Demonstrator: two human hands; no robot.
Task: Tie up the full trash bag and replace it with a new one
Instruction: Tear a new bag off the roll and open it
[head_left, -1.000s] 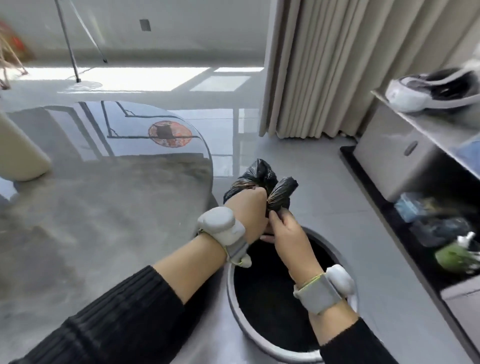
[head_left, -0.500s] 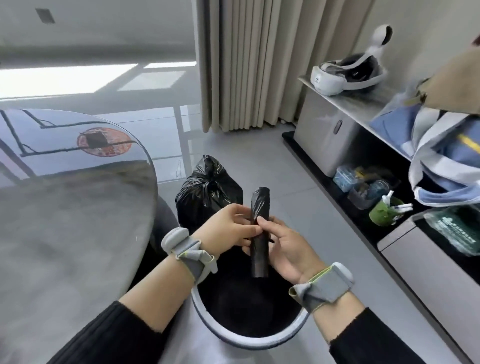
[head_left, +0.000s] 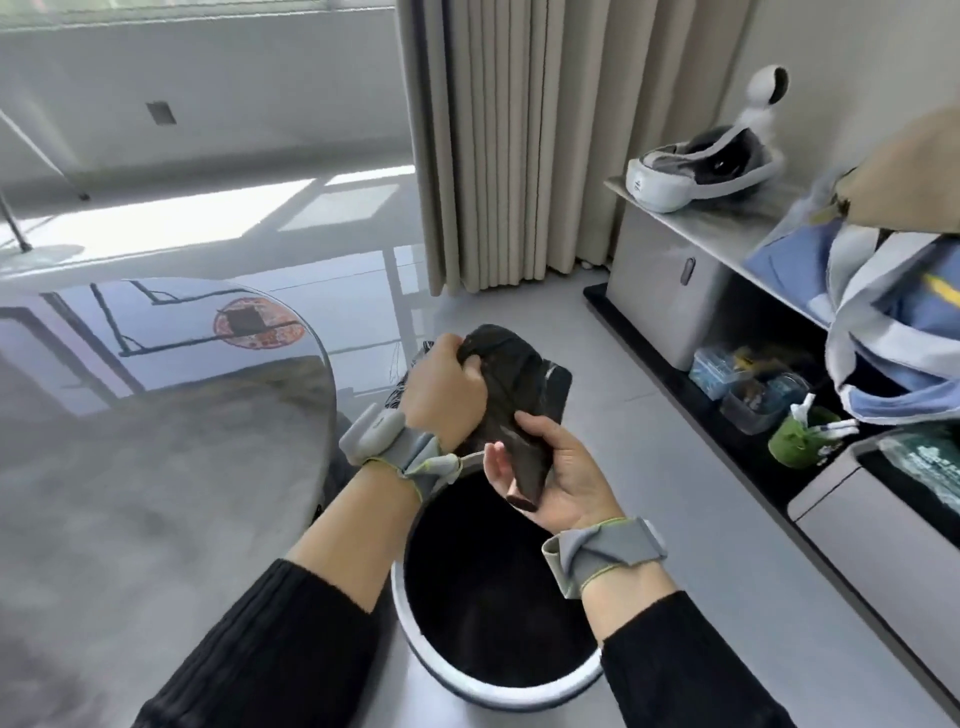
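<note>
A new black trash bag, partly unrolled, is stretched between both hands above the bin. My left hand grips its bunched upper end. My right hand holds the still-rolled lower end in its palm. Below them stands the round trash bin with a white rim and a dark inside. The full, tied black bag sits on the floor behind my left hand, mostly hidden by it.
A round glossy grey table fills the left side, close to the bin. A low cabinet and shelf with a headset, jars and clothes runs along the right. Beige curtains hang behind. Grey floor lies between the bin and the shelf.
The roll held upright between my fingers is now being pulled apart: my left hand has drawn one end up and away. The view shifted slightly, hiding the full bag behind my left hand.
</note>
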